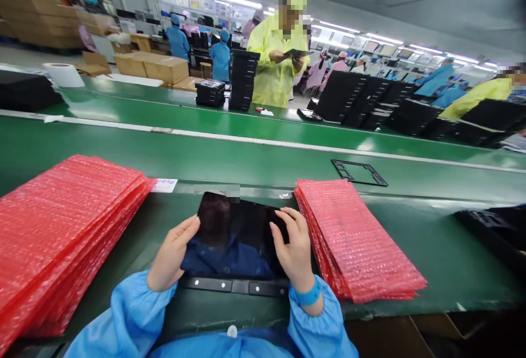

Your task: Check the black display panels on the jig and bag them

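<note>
- The left grip (172, 254) is closed on the left side of a black tablet (234, 237), with its fingers curled over the edge
- The right grip (293, 248) is closed on the right side of the tablet, with its fingers lying on the glass
- The tablet lies between the two grips, and most of it is ahead of them
- Holding it by the sides seems to keep most of the dark glass free of fingers, and a blue sleeve (123, 314) shows in it
- I cannot tell if the tablet is lifted or lying on the green surface (415, 270)
- A black bar (232, 287) with white dots lies just behind the tablet, between the two grips
- A big stack of red bubble bags (61, 226) lies to the left of the left grip
- A second stack of red bubble bags (353, 237) lies just to the right of the right grip
- With one stack on each side, it looks as if each grip can reach bags with ease
- A small white label (164, 185) lies ahead of the left grip, by the left stack
- A thin black frame (359, 172) lies well ahead of the right grip
- A blue band (308, 295) goes around the wrist behind the right grip
- Far ahead, past the belts, a co-worker in a yellow gown (275, 62) holds another tablet (296, 52) beside tall black stacks (244, 79)
</note>
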The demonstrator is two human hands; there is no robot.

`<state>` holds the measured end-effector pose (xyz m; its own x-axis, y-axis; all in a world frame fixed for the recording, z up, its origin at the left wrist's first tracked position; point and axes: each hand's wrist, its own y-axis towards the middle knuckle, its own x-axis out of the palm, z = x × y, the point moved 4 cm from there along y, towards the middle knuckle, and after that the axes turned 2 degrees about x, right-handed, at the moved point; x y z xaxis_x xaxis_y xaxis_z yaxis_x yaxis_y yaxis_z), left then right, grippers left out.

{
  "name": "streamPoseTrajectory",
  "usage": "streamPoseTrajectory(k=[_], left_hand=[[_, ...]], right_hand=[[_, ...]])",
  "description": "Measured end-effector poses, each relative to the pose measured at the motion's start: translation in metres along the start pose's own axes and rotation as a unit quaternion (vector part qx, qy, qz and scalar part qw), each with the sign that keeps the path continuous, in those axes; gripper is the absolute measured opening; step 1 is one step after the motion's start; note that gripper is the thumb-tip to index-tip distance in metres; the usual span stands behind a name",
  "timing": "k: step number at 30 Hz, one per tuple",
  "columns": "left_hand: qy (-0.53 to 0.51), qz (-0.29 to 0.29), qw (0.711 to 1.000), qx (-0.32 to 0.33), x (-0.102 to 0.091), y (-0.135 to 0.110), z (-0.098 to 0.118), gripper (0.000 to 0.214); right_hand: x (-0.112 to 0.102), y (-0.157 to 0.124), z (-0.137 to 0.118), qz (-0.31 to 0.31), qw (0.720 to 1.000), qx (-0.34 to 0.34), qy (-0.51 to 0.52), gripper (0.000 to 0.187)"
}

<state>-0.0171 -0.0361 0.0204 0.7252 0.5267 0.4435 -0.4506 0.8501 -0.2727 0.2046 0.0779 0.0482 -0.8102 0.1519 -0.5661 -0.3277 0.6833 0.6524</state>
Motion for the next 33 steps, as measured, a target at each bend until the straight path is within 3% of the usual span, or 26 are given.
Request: streamPoseTrajectory(k=[4,7,10,12,20,23,27,30,32,33], left_hand=[[-0.053,0.081,0.995,0.016,-0.022,0.009,0.013,0.035],[-0.074,0.104,0.992,0.023,-0.034,0.016,0.015,0.032],[-0.098,0.092,0.991,0.020,-0.038,0.020,0.012,0.028],[-0.115,0.077,0.990,0.021,-0.039,0.022,0.009,0.030],[-0.140,0.058,0.988,-0.007,-0.040,0.023,0.004,0.038],[-0.142,0.047,0.987,-0.052,-0.031,0.017,0.005,0.037],[-0.013,0.006,0.995,-0.101,-0.017,0.003,0.008,0.052],[0.152,-0.011,0.988,-0.005,-0.012,-0.002,0.025,0.040],[0.274,-0.030,0.953,0.122,-0.004,-0.004,0.043,0.024],[0.328,-0.056,0.923,0.194,0.003,-0.005,0.053,0.019]], right_hand=[[-0.023,-0.016,0.016,0.051,0.990,0.116,0.058,0.036],[-0.023,-0.028,0.025,-0.056,0.970,0.185,0.148,0.044],[-0.015,-0.040,0.022,-0.185,0.928,0.214,0.241,0.045],[-0.012,-0.045,0.018,-0.225,0.902,0.224,0.294,0.047],[-0.010,-0.049,0.009,-0.236,0.870,0.223,0.370,0.046],[-0.009,-0.050,0.014,-0.217,0.851,0.254,0.405,0.045],[-0.006,-0.054,0.029,-0.201,0.835,0.301,0.413,0.047],[-0.006,-0.058,0.039,-0.207,0.857,0.310,0.356,0.053],[-0.007,-0.060,0.041,-0.213,0.873,0.308,0.312,0.060],[-0.009,-0.061,0.041,-0.217,0.877,0.307,0.298,0.062]])
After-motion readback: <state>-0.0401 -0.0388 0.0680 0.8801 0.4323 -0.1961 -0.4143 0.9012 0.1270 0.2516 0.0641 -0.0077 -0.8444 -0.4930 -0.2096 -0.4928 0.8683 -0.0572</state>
